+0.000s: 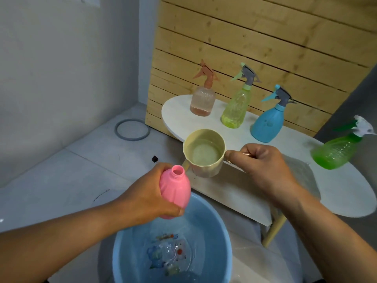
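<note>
Table edge (169, 119) — mug (204, 170) above; bottle (175, 188) near

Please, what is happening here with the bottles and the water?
A person seems to be refilling spray bottles. The left grip holds an open pink bottle, without spray head, above a blue basin of water. The right grip holds a cream cup with water at its side, beside the bottle's mouth; nothing pours yet. Four more spray bottles stand on the white table behind.
</note>
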`<act>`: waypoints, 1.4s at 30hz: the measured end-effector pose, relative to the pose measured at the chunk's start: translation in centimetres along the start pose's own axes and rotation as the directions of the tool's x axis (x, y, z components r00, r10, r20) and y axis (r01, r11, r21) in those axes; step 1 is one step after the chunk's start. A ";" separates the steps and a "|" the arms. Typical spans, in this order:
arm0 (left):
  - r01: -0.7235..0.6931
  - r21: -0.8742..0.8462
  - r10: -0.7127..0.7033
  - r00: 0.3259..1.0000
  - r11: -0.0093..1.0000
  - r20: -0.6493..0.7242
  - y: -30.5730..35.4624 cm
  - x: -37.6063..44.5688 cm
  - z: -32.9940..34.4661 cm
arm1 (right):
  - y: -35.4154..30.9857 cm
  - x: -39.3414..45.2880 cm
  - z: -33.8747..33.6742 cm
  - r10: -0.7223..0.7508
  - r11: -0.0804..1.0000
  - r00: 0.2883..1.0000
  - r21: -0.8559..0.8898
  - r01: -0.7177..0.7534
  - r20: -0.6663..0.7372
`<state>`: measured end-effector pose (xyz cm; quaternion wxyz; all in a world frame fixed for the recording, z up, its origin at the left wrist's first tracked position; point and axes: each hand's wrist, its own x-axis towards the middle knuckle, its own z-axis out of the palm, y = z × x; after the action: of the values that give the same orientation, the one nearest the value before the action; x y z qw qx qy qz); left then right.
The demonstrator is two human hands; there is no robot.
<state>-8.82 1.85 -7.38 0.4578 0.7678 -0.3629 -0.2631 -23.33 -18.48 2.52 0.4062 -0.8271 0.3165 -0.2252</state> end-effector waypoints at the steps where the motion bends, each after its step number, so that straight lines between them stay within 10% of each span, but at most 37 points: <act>1: 0.007 -0.001 -0.007 1.000 1.000 0.005 -0.1 0.1 -0.1 | 0.1 0.0 0.2 -0.003 1.000 1.000 -0.011 0.003 0.003; 42: -0.020 0.112 0.013 0.998 0.994 0.062 -1.0 0.1 -0.1 | -0.9 -1.7 1.2 -0.210 0.935 0.978 -0.296 0.196 -0.016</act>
<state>-8.39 2.17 -8.26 0.4049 0.7808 -0.3974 -0.2617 -23.46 -16.19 2.39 0.2462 -0.9008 0.2689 -0.2359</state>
